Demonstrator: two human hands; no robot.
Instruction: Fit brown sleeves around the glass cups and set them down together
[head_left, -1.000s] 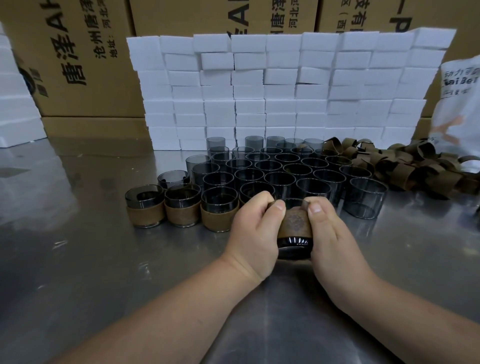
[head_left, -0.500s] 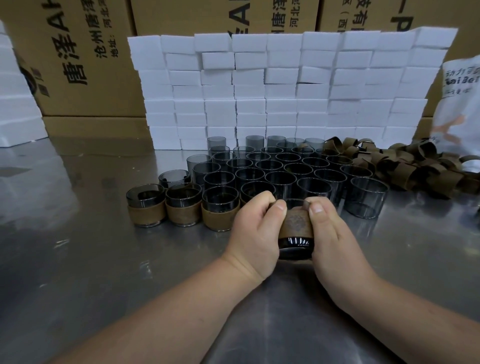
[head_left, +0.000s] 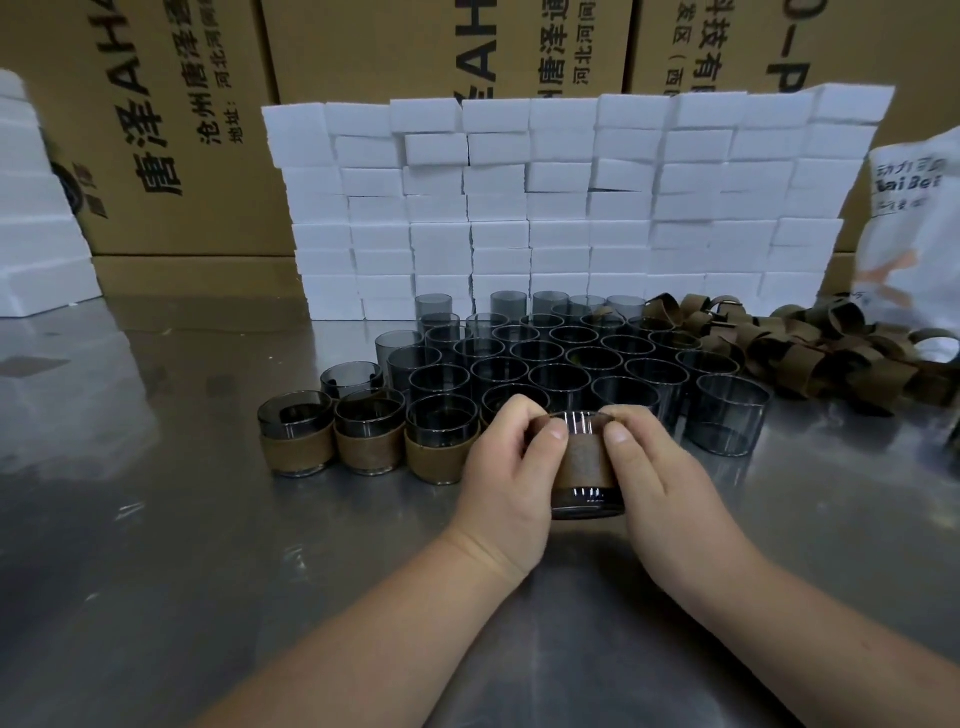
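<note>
Head view: left hand and right hand clamp the glass cup, thumbs seemingly seating its brown sleeve, beside three sleeved cups.

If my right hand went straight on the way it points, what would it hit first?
Besides the sleeved cup it grips, the right hand would probably meet the bare glass cups behind; depth is unclear.

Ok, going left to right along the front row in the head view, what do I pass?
First three sleeved cups → left hand → held cup wearing its brown sleeve → right hand → bare glass cup → pile of loose sleeves.
</note>
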